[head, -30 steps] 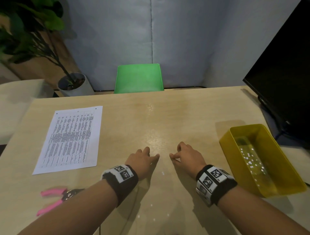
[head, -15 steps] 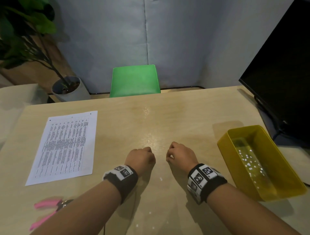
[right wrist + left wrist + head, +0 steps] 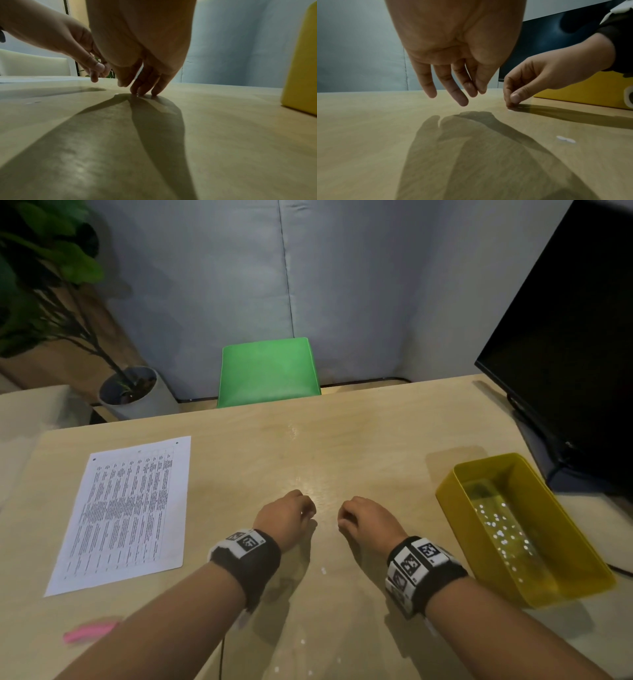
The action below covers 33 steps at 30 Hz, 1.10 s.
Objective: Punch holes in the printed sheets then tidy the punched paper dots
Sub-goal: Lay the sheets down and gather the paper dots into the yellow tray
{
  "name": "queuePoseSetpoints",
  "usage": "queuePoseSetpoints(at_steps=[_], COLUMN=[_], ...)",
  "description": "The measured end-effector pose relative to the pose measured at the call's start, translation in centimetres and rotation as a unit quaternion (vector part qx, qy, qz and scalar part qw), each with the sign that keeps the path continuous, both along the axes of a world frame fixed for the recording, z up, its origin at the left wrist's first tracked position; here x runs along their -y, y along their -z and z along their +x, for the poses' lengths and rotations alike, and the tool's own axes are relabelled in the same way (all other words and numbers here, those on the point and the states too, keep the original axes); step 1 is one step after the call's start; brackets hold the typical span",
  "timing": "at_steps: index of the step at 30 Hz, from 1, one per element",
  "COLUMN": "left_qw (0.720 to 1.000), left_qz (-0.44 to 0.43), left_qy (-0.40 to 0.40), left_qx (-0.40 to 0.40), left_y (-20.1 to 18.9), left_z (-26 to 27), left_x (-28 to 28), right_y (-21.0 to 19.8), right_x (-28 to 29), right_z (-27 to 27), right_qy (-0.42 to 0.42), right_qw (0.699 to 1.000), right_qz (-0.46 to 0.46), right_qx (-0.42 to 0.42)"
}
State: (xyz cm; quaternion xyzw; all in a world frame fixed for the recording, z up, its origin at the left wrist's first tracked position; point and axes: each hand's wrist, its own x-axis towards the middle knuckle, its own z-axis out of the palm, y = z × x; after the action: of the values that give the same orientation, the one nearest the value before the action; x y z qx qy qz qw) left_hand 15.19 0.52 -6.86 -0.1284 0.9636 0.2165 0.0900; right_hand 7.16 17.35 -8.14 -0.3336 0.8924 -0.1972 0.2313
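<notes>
Head view: printed sheet (image 3: 120,515) flat near worktop (image 3: 342,440) left edge, pink punch (image 3: 89,630) at near-left edge, yellow tray (image 3: 582,559) holding white dots (image 3: 500,529) by right edge, both hands mid-worktop, close but apart. Left wrist view: left hand (image 3: 453,56) above the surface, grip loose and empty; two dots (image 3: 565,139) lying loose to its right. Right wrist view: right hand (image 3: 145,54) fingertips (image 3: 156,92) down on worktop, thumb close by; cannot tell whether anything is pinched.

Bare forearms, each wrist wrapped in a black band (image 3: 251,563) carrying white square-patterned marker tags (image 3: 416,559).
</notes>
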Motion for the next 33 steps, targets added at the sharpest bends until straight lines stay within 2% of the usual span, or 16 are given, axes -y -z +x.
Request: queuePoseSetpoints(at_steps=[11,19,21,26,33], left_qw=[1.0,0.999,0.999,1.0,0.994], left_qz=[0.004,0.003,0.005,0.02,0.063], left_qy=[-0.02,-0.027,-0.027,-0.008,0.057], left_qx=[0.011,0.024,0.02,-0.013,-0.074], left_y=[-0.2,-0.2,-0.4,-2.3,-6.4], left_z=[1.0,1.3,1.1,-0.6,-5.1], left_x=[0.3,0.8,0.9,0.2,-5.0], right_y=[0.7,1.4,1.0,-2.8,-9.2], right_x=[1.1,1.5,1.5,0.1,-5.6], right_z=[0.4,0.8,0.8,-0.3,-3.3], right_qy=[-0.038,-0.101,-0.077,0.054,0.191], right_qw=[0.997,0.985,0.99,0.997,0.978], right_qz=[0.021,0.091,0.09,-0.005,-0.077], right_qx=[-0.07,-0.109,-0.072,0.052,0.024])
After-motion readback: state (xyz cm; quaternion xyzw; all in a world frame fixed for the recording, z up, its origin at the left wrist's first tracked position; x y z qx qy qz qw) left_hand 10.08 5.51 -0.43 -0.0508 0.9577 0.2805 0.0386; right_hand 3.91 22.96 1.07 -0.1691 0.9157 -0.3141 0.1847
